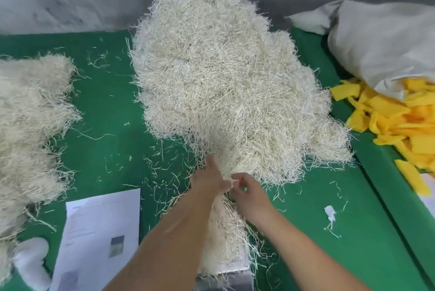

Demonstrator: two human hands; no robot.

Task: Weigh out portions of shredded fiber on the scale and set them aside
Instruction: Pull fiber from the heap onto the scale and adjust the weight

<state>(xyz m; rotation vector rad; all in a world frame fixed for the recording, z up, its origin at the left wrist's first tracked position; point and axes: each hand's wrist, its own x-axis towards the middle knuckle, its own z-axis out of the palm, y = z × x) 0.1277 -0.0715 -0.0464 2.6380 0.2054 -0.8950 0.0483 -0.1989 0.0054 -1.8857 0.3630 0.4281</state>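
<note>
1. A large heap of shredded fiber (221,79), pale and straw-like, lies in the middle of the green surface (113,107), reaching from the far edge down to the person's hands.
2. A smaller portion of fiber (226,234) sits nearer the person, on a silvery scale (226,279) at the bottom edge of the view; only part of the scale shows beneath it, and no display can be seen.
3. The left hand (209,180) reaches into the near end of the large heap, its fingers partly buried in the strands and pinching a tuft.
4. The right hand (247,189) is just beside it, fingers curled and pinching the same tuft of strands, so the two hands nearly touch at the fingertips.
5. A second pile of fiber (30,130) lies along the left edge, well apart from the middle heap, with loose strands scattered between them.
6. A printed sheet of paper (98,232) lies flat at the lower left, and a white cloth-like object (33,262) rests beside it.
7. At the right, a pale fabric sack (386,46) lies on its side with its mouth open; yellow strips (400,126) spill out of it onto the surface.
8. A small white scrap (330,213) lies near the right forearm.
</note>
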